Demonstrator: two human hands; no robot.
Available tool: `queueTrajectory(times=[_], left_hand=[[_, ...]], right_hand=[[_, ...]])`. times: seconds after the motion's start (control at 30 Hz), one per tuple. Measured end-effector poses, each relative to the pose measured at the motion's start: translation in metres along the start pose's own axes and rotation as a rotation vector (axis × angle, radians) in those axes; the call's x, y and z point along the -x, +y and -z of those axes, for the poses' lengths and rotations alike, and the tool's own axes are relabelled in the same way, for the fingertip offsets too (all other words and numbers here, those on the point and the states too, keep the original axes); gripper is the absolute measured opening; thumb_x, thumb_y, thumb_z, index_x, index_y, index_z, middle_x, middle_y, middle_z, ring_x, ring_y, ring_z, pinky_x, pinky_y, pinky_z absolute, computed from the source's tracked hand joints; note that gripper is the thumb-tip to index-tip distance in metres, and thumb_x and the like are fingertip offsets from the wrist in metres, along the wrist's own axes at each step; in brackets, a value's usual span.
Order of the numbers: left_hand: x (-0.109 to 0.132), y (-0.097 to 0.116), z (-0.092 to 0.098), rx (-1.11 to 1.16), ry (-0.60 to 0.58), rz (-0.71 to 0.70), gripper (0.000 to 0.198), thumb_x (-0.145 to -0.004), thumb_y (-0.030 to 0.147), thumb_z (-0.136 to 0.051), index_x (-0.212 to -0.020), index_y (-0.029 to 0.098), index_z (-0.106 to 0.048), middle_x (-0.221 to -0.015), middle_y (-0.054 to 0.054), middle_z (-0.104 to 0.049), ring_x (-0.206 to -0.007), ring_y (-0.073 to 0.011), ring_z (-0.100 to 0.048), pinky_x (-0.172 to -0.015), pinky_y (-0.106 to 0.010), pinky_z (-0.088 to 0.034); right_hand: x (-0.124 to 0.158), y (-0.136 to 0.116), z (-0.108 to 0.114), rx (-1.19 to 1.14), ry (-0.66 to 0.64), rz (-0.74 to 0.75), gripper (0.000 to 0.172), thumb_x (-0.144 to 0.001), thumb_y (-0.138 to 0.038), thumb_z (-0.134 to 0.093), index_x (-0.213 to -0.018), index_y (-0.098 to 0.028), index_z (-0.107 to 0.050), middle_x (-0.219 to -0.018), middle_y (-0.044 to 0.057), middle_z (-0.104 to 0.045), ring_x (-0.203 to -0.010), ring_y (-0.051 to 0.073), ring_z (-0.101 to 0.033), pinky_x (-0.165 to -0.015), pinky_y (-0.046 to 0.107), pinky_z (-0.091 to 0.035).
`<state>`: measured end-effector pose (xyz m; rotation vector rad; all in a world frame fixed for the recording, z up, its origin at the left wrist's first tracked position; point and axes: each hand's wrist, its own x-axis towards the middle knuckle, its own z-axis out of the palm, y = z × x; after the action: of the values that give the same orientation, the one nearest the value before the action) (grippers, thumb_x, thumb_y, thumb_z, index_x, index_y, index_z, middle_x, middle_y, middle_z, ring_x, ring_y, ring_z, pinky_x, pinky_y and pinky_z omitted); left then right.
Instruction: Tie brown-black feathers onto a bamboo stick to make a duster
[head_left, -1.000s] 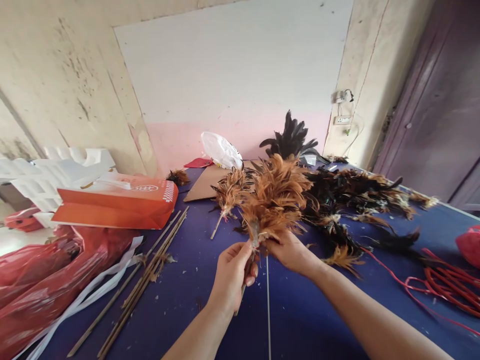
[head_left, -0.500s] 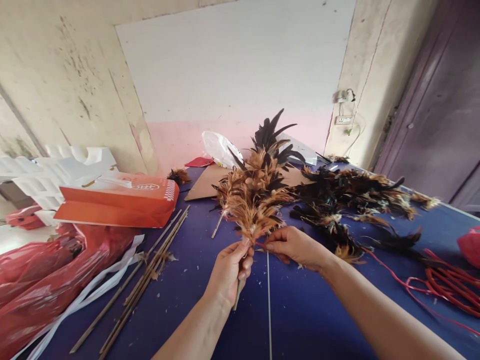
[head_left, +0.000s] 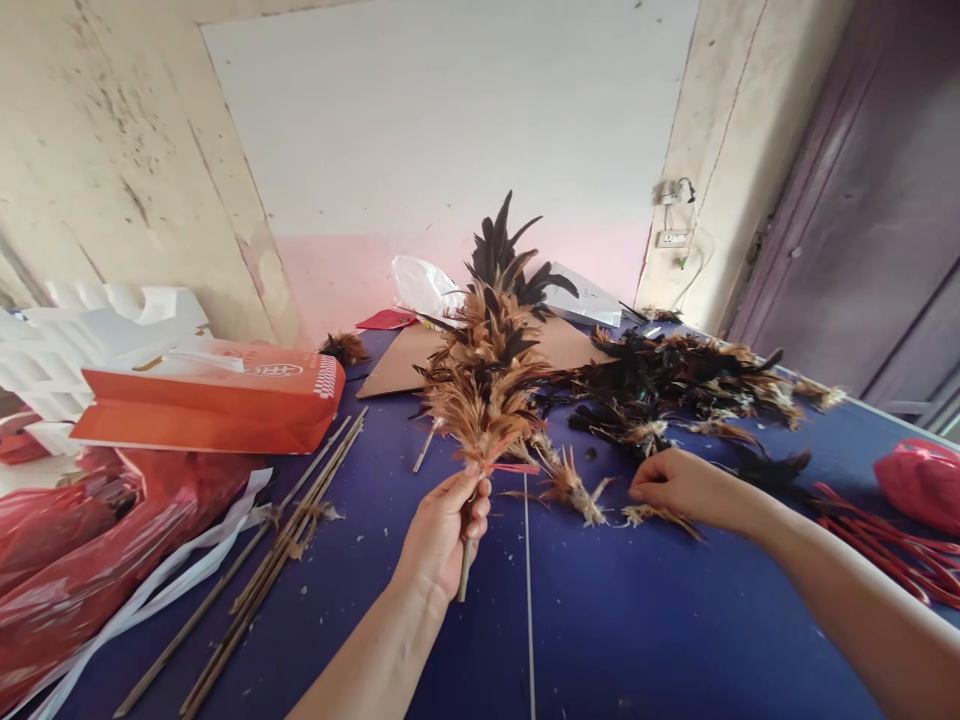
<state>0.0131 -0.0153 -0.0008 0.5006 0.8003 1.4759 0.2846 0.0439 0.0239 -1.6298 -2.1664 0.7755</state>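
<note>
Feathered duster (head_left: 487,370) upright above left hand (head_left: 439,535), stick within its grip.

Feather-duster workshop, loose feathers (head_left: 675,385), bamboo sticks (head_left: 289,545), blue table (head_left: 637,620), stained walls

Fluffy feather duster (head_left: 487,375) on a thin wooden stick (head_left: 466,570).

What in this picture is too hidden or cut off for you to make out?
All in the head view:
- Stick of the feather duster: its middle is wrapped by the left hand.
- Right hand: its fingertips sink into the loose feathers, so any grip is unclear.
- Red cords: cut off by the right edge.
- Orange bag: print too small to read.
</note>
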Motion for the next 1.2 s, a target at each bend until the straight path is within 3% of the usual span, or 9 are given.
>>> queueTrajectory(times=[0.13, 0.33, 0.5, 0.6, 0.7, 0.77, 0.87, 1.03, 1.2], left_hand=[[0.002, -0.003, -0.003, 0.006, 0.008, 0.013, 0.014, -0.076, 0.016, -0.060, -0.064, 0.009, -0.058, -0.060, 0.000, -0.052, -0.039, -0.0007, -0.038, -0.031, -0.010, -0.027], [0.000, -0.009, 0.000, 0.013, -0.006, 0.038, 0.012, -0.077, 0.015, -0.059, -0.066, 0.010, -0.059, -0.060, 0.000, -0.053, -0.039, -0.0005, -0.038, -0.031, -0.010, -0.026], [0.000, -0.009, 0.000, 0.027, 0.007, 0.017, 0.012, -0.076, 0.016, -0.060, -0.066, 0.010, -0.059, -0.061, -0.001, -0.054, -0.040, -0.0012, -0.040, -0.031, -0.010, -0.027], [0.001, -0.009, -0.002, 0.043, 0.007, 0.022, 0.012, -0.077, 0.015, -0.059, -0.067, 0.009, -0.060, -0.060, -0.001, -0.054, -0.041, -0.0015, -0.041, -0.032, -0.010, -0.028], [0.002, -0.011, -0.002, 0.061, 0.015, 0.042, 0.011, -0.078, 0.014, -0.057, -0.069, 0.009, -0.060, -0.061, -0.002, -0.055, -0.043, -0.0025, -0.045, -0.032, -0.011, -0.030], [0.003, -0.012, -0.002, 0.054, 0.023, 0.055, 0.010, -0.078, 0.014, -0.058, -0.071, 0.009, -0.061, -0.063, -0.003, -0.058, -0.045, -0.0036, -0.049, -0.033, -0.011, -0.033], [0.004, -0.014, -0.003, 0.025, 0.043, 0.074, 0.009, -0.077, 0.016, -0.060, -0.073, 0.009, -0.062, -0.067, -0.005, -0.062, -0.047, -0.0057, -0.054, -0.035, -0.013, -0.037], [0.005, -0.014, -0.006, -0.021, 0.068, 0.068, 0.008, -0.078, 0.015, -0.059, -0.075, 0.009, -0.064, -0.068, -0.006, -0.066, -0.051, -0.0093, -0.060, -0.036, -0.014, -0.040], [0.007, -0.015, -0.007, -0.039, 0.053, 0.038, 0.009, -0.074, 0.018, -0.064, -0.074, 0.009, -0.066, -0.061, -0.004, -0.065, -0.049, -0.0103, -0.061, -0.036, -0.014, -0.040]], right_hand=[[0.011, 0.028, -0.006, 0.093, 0.042, -0.146, 0.029, -0.069, -0.039, -0.056, -0.052, -0.017, -0.064, -0.048, 0.004, -0.058, -0.044, 0.014, -0.050, -0.046, 0.025, -0.034], [0.009, 0.021, -0.026, 0.439, 0.216, -0.298, 0.049, -0.077, -0.058, -0.039, -0.059, -0.019, -0.064, -0.070, 0.012, -0.065, -0.069, 0.028, -0.062, -0.060, 0.034, -0.040], [-0.001, 0.023, -0.025, 0.495, 0.182, -0.325, 0.028, -0.069, -0.043, -0.052, -0.064, -0.018, -0.065, -0.074, 0.014, -0.065, -0.071, 0.030, -0.062, -0.056, 0.034, -0.039], [0.001, 0.030, -0.022, 0.364, 0.122, -0.261, 0.015, -0.062, -0.029, -0.057, -0.053, -0.018, -0.060, -0.062, 0.010, -0.063, -0.060, 0.022, -0.059, -0.052, 0.029, -0.036], [0.011, 0.022, -0.019, -0.039, 0.067, -0.230, 0.020, -0.066, -0.033, -0.055, -0.051, -0.018, -0.056, -0.045, 0.003, -0.054, -0.043, 0.013, -0.048, -0.043, 0.025, -0.031], [0.020, 0.003, -0.021, -0.391, 0.068, -0.192, 0.022, -0.067, -0.039, -0.056, -0.059, -0.018, -0.056, -0.047, 0.000, -0.053, -0.038, 0.009, -0.042, -0.039, 0.022, -0.030], [0.030, -0.039, -0.029, -0.741, 0.093, -0.051, 0.026, -0.064, -0.041, -0.063, -0.068, -0.016, -0.058, -0.061, 0.002, -0.060, -0.043, 0.009, -0.047, -0.040, 0.021, -0.033], [0.021, -0.097, -0.058, -0.821, 0.163, 0.204, 0.018, -0.067, -0.032, -0.064, -0.071, -0.015, -0.063, -0.062, 0.001, -0.061, -0.053, 0.010, -0.051, -0.050, 0.022, -0.040], [-0.005, -0.100, -0.086, -0.672, 0.265, 0.262, 0.017, -0.072, -0.030, -0.059, -0.077, -0.015, -0.066, -0.077, 0.004, -0.067, -0.076, 0.018, -0.059, -0.072, 0.030, -0.046]])
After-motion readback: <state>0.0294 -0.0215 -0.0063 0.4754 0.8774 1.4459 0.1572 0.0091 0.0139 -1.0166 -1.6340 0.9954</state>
